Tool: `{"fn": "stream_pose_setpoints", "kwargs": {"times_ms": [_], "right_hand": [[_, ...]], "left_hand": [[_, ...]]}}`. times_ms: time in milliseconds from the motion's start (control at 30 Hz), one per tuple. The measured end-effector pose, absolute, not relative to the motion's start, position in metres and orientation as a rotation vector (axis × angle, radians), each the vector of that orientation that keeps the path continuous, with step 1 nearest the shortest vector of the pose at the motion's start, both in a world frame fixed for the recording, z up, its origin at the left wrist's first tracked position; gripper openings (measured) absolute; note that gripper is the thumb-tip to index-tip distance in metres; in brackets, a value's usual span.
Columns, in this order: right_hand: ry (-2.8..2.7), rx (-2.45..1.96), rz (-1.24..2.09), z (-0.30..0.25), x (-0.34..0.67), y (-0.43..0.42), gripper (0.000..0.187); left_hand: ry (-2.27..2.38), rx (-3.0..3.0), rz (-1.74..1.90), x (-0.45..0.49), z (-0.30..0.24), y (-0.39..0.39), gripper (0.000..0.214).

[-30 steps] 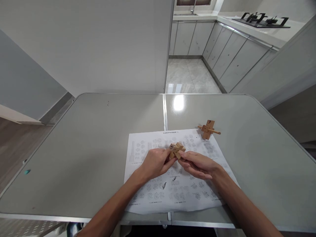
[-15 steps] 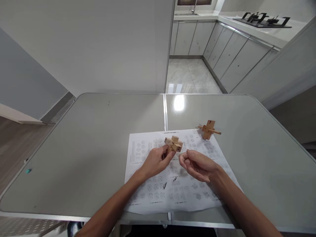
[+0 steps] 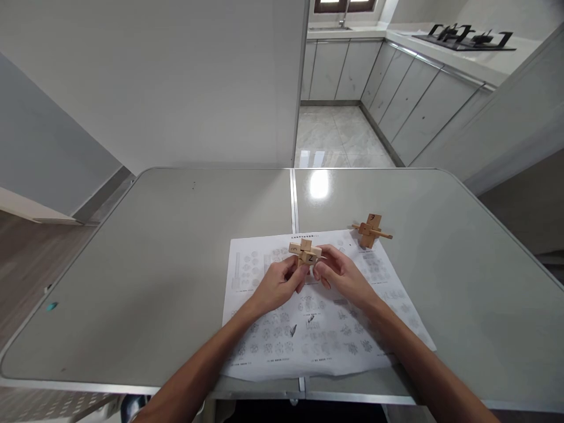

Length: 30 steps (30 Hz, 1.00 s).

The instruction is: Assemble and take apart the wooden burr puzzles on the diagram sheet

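A light wooden interlocking puzzle [image 3: 305, 251], with numbers such as 2 and 3 inked on its block ends, is held above a printed sheet. My left hand [image 3: 282, 282] pinches its lower part between thumb and fingers. From the other side, my right hand [image 3: 341, 273] has its fingertips closed on the puzzle's right blocks. Under both hands lies the large white instruction sheet [image 3: 328, 352], covered in small grey diagrams. A second, darker wooden puzzle [image 3: 370, 231], marked with a 3 and crossed by a thin stick, rests at the sheet's upper right corner.
The grey folding table [image 3: 132, 264] has a metal rim and a centre seam. A small teal object [image 3: 51, 306] sits near its left edge. Beyond the table are a white partition [image 3: 211, 88], kitchen cabinets [image 3: 326, 70] and a gas hob [image 3: 467, 38].
My right hand has moved up and left from beside the puzzle and taken hold of its right side. The puzzle has turned, so its 2 now faces me.
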State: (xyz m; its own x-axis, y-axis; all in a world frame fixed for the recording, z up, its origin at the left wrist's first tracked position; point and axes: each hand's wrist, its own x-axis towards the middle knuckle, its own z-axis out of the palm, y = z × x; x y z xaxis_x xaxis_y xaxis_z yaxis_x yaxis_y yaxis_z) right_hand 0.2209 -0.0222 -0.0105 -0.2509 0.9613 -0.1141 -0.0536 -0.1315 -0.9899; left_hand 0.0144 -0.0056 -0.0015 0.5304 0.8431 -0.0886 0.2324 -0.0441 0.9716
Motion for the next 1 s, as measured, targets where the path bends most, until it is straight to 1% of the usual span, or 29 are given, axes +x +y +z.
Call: {"fn": "stream_pose_setpoints", "kwargs": {"times_ms": [133,267,500,667,800,900,1000], "right_hand": [[-1.311,-1.128,1.516,-0.0116,0.2216,-0.0228,0.037],[-1.352,-1.138,1.441,-0.0121,0.2223,-0.0237,0.032],[-1.363,-1.108,1.354,-0.0151,0.2210,-0.0247,0.032],[-1.433,-1.124,1.188,-0.0171,0.2202,-0.0256,0.029],[-1.464,-1.147,1.099,-0.0194,0.2210,-0.0263,0.026],[-1.473,-1.172,1.066,-0.0186,0.2203,-0.0266,0.027],[-1.493,-1.171,1.101,-0.0163,0.2195,-0.0267,0.029]], "left_hand": [[0.936,1.640,0.638,0.0145,-0.0034,-0.0066,0.043],[0.963,1.708,0.627,0.0145,-0.0044,-0.0065,0.043],[0.975,1.691,0.549,0.0143,0.0007,-0.0056,0.046],[0.972,1.683,0.528,0.0143,0.0009,-0.0064,0.044],[0.966,1.644,0.534,0.0144,0.0017,-0.0072,0.048],[0.973,1.615,0.526,0.0148,0.0038,-0.0078,0.051],[0.962,1.624,0.530,0.0153,0.0045,-0.0081,0.051]]}}
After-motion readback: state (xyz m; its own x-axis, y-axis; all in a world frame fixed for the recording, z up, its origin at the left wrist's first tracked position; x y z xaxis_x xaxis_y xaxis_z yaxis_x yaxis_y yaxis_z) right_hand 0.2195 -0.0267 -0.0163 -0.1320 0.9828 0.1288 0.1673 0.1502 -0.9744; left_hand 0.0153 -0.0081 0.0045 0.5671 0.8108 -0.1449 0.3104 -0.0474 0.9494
